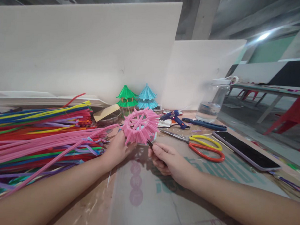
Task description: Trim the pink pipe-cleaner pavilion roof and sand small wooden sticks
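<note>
Gripping pink ring (138,136) w/ L fingers (130,148), dk tool (150,144) w/ R fingers (160,150), stems (51,144) nr L, scissors (188,139) R

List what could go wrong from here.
The dark slim tool in the right hand is at the edge of the pink piece in the left hand, and might bend its strips. Beyond it, the blue glue gun shows a red light; its nozzle may be hot. The scissors point toward the pink piece and could snag it.

Teal lettering (239,171) and pink circles (136,196) with faint marks on printed sheet (175,208); no text legible.
</note>
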Motion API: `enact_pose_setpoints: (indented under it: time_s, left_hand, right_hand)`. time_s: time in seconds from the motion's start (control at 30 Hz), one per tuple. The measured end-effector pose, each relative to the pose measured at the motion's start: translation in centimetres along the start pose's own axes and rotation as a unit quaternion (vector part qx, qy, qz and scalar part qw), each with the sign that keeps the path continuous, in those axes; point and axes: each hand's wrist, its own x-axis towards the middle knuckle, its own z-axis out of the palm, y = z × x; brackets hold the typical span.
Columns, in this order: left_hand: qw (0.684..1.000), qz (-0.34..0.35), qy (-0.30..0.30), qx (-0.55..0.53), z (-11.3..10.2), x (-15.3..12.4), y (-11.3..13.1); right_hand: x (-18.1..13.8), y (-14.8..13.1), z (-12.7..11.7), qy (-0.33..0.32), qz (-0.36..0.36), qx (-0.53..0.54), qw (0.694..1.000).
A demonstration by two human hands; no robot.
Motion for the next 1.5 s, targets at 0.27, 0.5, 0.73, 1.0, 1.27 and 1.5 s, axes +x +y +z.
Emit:
enact_pose_setpoints:
  time_s: [0.27,0.5,0.73,1.0,1.27,1.5]
  left_hand:
    - [1.0,0.006,0.002,-0.004,-0.1,0.0,0.2]
    - [1.0,0.008,-0.001,-0.011,-0.2,0.2,0.5]
    - [1.0,0.015,-0.008,-0.023,-0.3,0.5,1.0]
    - [1.0,0.009,0.0,-0.007,-0.2,0.2,0.6]
    - [1.0,0.017,0.01,-0.012,0.0,0.2,0.4]
    - [1.0,0.012,0.008,-0.016,0.0,0.1,0.1]
  right_hand:
    - [0.0,0.0,0.1,0.009,-0.009,-0.007,1.0]
    - [0.0,0.0,0.0,0.013,-0.006,-0.005,1.0]
    - [0.0,0.0,0.1,0.008,-0.001,0.003,1.0]
    - [0.0,-0.1,-0.1,0.031,0.0,-0.014,0.999]
    - [0.0,0.0,-0.1,0.01,0.003,0.009,1.0]
    - [0.1,0.2,-0.1,0.024,-0.003,-0.001,1.0]
